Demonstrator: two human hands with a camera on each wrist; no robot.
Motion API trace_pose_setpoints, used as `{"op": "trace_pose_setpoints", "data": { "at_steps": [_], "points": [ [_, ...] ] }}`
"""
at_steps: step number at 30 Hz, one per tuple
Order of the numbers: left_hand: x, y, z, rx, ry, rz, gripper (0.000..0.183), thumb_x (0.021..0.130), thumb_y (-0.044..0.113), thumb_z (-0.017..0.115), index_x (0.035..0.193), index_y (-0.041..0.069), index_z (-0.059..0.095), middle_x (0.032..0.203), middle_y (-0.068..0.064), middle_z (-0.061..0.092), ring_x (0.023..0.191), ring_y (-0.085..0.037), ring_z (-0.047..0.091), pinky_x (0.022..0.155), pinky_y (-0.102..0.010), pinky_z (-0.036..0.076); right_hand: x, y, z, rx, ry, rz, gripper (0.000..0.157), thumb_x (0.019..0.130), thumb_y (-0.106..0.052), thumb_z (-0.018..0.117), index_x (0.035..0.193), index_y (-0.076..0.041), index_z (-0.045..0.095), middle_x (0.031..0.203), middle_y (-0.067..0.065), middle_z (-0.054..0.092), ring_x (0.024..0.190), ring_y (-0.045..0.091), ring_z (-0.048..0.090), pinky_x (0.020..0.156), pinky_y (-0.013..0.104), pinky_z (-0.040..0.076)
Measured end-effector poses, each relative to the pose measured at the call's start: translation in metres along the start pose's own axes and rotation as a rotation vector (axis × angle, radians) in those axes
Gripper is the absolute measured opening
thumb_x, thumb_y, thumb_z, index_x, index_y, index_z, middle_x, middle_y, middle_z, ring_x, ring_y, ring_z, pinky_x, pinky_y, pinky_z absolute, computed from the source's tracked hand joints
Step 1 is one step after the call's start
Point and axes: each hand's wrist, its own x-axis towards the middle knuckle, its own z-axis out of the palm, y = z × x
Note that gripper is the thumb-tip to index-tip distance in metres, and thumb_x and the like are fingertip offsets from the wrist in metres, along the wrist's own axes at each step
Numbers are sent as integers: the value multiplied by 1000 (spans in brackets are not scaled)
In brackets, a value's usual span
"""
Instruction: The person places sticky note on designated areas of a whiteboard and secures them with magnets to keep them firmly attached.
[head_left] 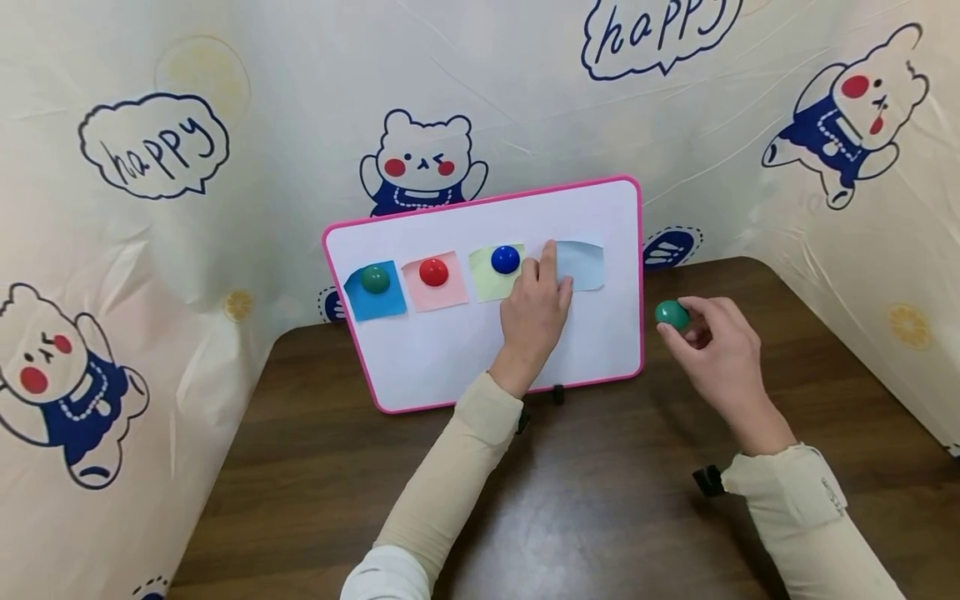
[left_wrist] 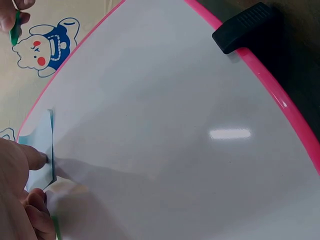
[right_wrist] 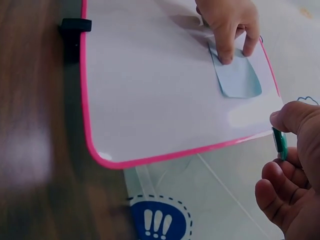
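Observation:
A pink-framed whiteboard stands tilted on the table. My left hand presses a light blue paper note against it with index finger and thumb; the other fingers are bent. In the right wrist view, those two fingertips lie on one end of the note. To the right of the board, my right hand pinches a round green magnet between thumb and fingers, off the board. Further left on the board, a blue magnet sits on a pale green note.
A red magnet is on a pink note, and another green magnet on a blue note. A black clip-like foot grips the board's lower edge. Behind the brown table hangs a printed curtain.

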Motion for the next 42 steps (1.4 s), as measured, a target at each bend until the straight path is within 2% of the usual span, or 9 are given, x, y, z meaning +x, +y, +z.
{"op": "trace_pose_setpoints", "data": {
  "at_steps": [6,12,19,31,42],
  "points": [
    [0,0,-1,-4,-4,-8,56,96,31,70,144,8,54,93,-9,59,57,-13,48,46,-20,42,11,-9,12,17,-19,-1,41,88,-12,80,122,3,64,107,16,55,84,22,53,73,14,40],
    [-1,0,0,-8,-3,-12,57,95,31,71,143,8,53,93,-9,59,57,-13,49,47,-20,43,23,-19,28,41,-25,-19,40,89,-14,79,122,3,64,106,15,55,84,23,54,71,12,42],
    [-1,0,0,9,-13,-9,58,95,33,71,144,8,53,91,-8,58,56,-12,49,47,-19,43,37,-26,50,71,-16,-68,39,88,-14,80,119,4,65,103,16,56,79,22,54,67,19,45],
    [-2,0,0,4,-36,-14,60,96,37,70,145,9,51,93,-7,57,57,-12,50,49,-20,46,55,-37,70,104,-22,-48,39,90,-17,78,121,3,64,106,16,56,78,22,54,70,33,50],
    [-1,0,-3,4,-38,-8,60,96,36,71,145,9,51,93,-7,57,57,-11,47,47,-18,42,77,-47,81,101,-10,30,43,95,-25,73,126,2,62,110,16,56,86,25,54,75,36,51]
  ]
}}
